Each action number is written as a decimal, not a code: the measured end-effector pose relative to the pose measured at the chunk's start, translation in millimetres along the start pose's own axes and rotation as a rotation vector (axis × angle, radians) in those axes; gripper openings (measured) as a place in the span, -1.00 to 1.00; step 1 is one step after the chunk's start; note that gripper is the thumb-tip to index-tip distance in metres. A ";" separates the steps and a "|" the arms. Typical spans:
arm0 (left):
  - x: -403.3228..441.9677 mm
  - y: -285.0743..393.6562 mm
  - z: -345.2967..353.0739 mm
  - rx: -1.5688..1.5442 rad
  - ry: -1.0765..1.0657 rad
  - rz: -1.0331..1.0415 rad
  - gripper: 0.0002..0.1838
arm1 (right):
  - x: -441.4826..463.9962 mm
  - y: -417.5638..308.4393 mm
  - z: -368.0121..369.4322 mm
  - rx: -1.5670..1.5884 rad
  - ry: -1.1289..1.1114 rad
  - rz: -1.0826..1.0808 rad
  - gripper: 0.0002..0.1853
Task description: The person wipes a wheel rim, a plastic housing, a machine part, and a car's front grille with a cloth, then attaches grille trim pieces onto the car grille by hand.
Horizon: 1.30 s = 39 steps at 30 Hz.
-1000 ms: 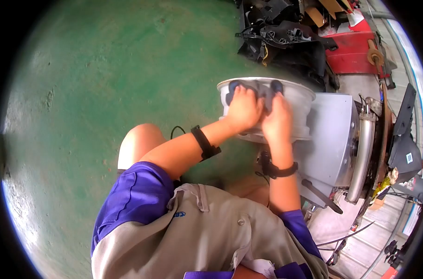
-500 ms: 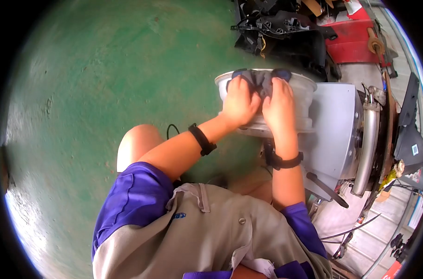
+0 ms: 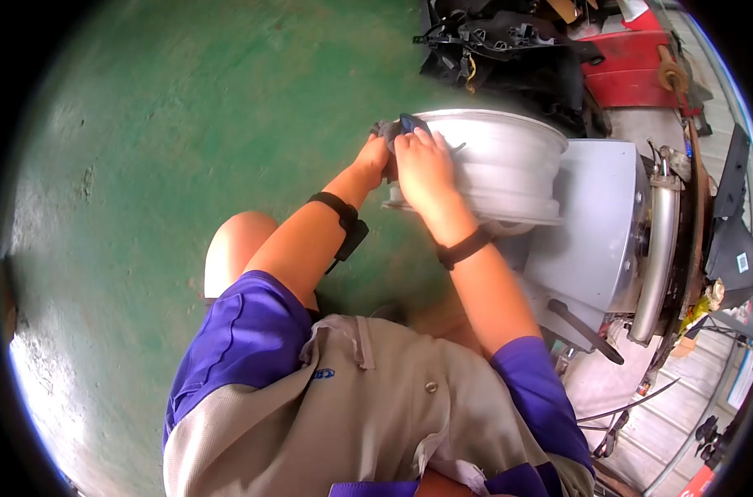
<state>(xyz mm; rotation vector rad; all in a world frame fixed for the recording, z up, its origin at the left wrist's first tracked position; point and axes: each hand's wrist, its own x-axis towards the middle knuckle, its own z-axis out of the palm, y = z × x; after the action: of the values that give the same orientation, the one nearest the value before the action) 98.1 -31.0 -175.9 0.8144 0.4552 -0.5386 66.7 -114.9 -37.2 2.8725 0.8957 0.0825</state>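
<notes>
A white wheel rim (image 3: 509,166) stands in front of me, beside a grey machine cabinet. Dark grey cloth with blue patches (image 3: 411,124) is bunched at the rim's left side. My left hand (image 3: 371,164) is closed on the cloth at the rim's outer left edge, its fingers partly hidden. Close beside it, my right hand (image 3: 426,170) has its bent fingers on the same cloth, against the rim. Both wrists wear dark bands.
The grey machine cabinet (image 3: 588,224) stands right of the rim, with a black lever (image 3: 588,333) low on it. Black plastic parts (image 3: 509,62) are piled behind, near a red panel (image 3: 625,70). A metal cylinder (image 3: 658,257) stands farther right. Green floor (image 3: 186,124) spreads to the left.
Both hands have moved left with the cloth, from the near middle of the rim to its left edge. More of the rim's white side now shows.
</notes>
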 end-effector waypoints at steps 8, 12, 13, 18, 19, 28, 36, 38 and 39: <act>-62.8 40.6 66.9 0.757 0.103 0.400 -0.33 | -28.5 42.3 -77.1 0.050 0.176 0.267 -0.67; -98.6 46.0 85.9 1.062 0.078 0.742 -0.40 | -45.4 63.1 -77.8 0.084 0.270 0.456 -0.53; -101.3 51.2 85.3 1.018 0.070 0.702 -0.43 | -47.1 64.3 -73.2 0.145 0.314 0.444 -0.54; -72.6 34.8 56.9 0.979 0.237 0.653 -0.53 | -35.0 28.0 -47.3 0.071 0.234 0.296 -0.71; -66.0 35.1 50.5 0.954 0.253 0.502 -0.51 | -30.8 20.7 -47.5 0.082 0.190 0.286 -0.73; -7.1 -42.8 -17.3 0.230 -0.072 -0.230 -0.64 | -13.7 -5.2 -9.2 0.107 -0.066 -0.009 -0.67; -32.1 -10.4 -3.0 0.618 -0.059 -0.084 -0.44 | -17.8 8.0 -22.7 0.367 -0.112 0.185 -0.69; -33.0 -7.1 -0.4 0.797 -0.062 0.061 -0.38 | -14.3 9.4 -40.5 0.436 -0.149 0.314 -0.65; -57.4 18.6 13.1 0.883 -0.079 0.019 -0.32 | -12.7 7.9 -54.5 0.486 -0.158 0.388 -0.64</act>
<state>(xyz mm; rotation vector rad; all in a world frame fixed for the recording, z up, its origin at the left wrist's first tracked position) 67.2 -14.9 -124.9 1.6306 0.1141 -0.7616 55.8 -122.7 17.6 3.3994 0.3530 -0.3696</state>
